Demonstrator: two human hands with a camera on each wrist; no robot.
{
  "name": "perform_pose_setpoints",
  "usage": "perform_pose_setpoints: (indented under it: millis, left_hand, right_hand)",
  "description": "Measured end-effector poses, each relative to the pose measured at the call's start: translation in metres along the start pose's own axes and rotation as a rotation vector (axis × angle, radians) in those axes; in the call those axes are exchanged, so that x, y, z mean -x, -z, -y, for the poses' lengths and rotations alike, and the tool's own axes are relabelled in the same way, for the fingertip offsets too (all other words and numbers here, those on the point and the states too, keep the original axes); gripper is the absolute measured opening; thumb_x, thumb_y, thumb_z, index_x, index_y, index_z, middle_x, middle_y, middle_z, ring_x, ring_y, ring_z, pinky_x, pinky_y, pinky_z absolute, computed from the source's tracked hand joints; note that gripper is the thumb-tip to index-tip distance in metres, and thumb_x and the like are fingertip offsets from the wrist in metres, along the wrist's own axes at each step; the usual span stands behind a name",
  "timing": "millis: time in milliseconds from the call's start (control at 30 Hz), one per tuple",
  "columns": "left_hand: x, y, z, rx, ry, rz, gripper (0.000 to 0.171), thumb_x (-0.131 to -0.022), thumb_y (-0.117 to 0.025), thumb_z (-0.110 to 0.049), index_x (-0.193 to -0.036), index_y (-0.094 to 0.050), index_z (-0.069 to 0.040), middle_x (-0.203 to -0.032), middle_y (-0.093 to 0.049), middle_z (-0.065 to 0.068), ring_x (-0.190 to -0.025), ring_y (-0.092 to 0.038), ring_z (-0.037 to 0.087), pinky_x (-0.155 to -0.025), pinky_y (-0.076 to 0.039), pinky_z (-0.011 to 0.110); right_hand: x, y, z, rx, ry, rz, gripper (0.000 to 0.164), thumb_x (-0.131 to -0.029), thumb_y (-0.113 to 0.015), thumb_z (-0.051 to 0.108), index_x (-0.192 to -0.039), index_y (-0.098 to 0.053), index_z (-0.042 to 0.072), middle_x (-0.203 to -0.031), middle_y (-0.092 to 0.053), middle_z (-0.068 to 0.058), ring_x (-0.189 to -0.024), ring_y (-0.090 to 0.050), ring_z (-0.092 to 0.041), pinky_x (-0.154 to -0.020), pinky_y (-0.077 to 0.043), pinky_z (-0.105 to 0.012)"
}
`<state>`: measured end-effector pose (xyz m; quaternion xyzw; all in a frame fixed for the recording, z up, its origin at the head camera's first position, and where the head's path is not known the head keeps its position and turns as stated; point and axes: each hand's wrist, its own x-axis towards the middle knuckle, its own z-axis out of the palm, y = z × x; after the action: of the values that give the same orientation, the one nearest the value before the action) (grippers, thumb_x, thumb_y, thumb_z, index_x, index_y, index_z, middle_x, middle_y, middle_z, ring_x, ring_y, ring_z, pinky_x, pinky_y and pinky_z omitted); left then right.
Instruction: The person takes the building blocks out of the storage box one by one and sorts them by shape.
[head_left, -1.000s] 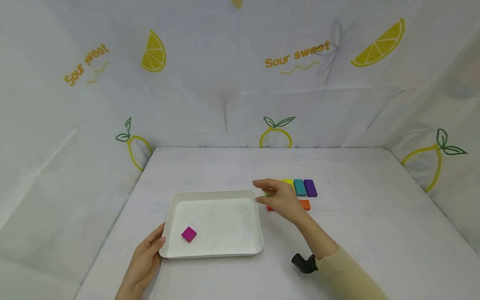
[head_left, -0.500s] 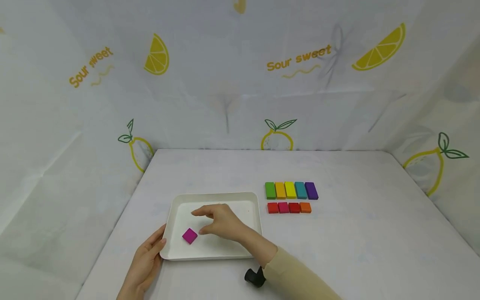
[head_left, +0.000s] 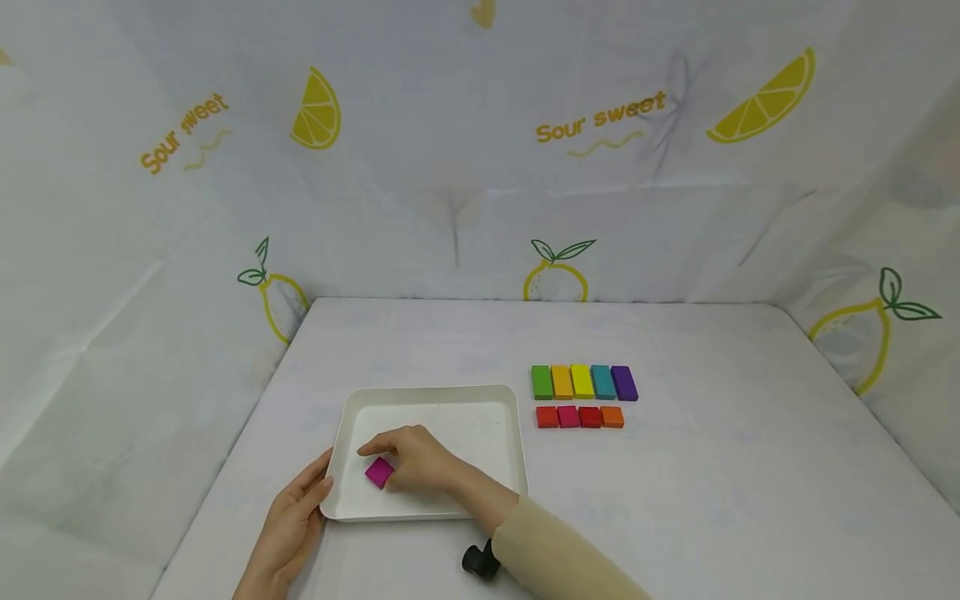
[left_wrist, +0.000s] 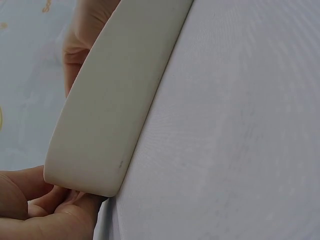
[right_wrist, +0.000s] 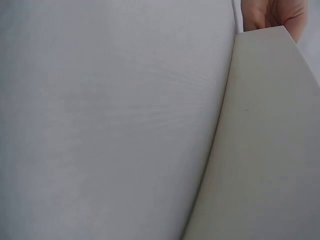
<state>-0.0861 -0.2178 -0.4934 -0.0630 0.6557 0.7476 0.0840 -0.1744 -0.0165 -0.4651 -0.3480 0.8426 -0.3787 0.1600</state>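
A white tray (head_left: 480, 400) rests on the table, and my left hand (head_left: 288, 525) grips it by its left side, the thumb up at the rim. In the left wrist view the left fingers (left_wrist: 55, 215) meet the tray's corner. One magenta block (head_left: 378, 472) lies inside the tray, toward its left. My right hand (head_left: 420, 460) reaches over the tray with thumb and index finger spread on either side of that block, the thumb right at its lower right edge. In the right wrist view the tray's outer wall (right_wrist: 260, 125) hides the right hand's work.
Right of the tray lie two rows of colored blocks: a back row with green (head_left: 542, 382), yellow and purple (head_left: 624, 383) pieces, and a front row of smaller red to orange (head_left: 612, 417) ones. A black wrist camera (head_left: 481, 562) hangs under the right sleeve.
My right hand has moved left from beside the block rows, across the tray, and down around the magenta block. The left hand keeps its place at the tray; the block has not shifted.
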Motion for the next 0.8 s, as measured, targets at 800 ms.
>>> perform_pose_setpoints:
  millis: [800]
  left_hand:
    - [-0.0001, -0.0002, 0.0025, -0.004, -0.019, -0.013, 0.066, -0.105, -0.048, -0.022, -0.156, -0.014, 0.003, -0.164, -0.009, 0.021, -0.118, -0.044, -0.023, -0.100, -0.041, 0.000]
  right_hand:
    - [0.0012, -0.0023, -0.0052, 0.078, 0.069, -0.006, 0.042, -0.079, -0.079, 0.000, -0.117, -0.073, 0.015, -0.112, -0.075, 0.008, -0.107, -0.063, 0.002, -0.096, -0.049, -0.010]
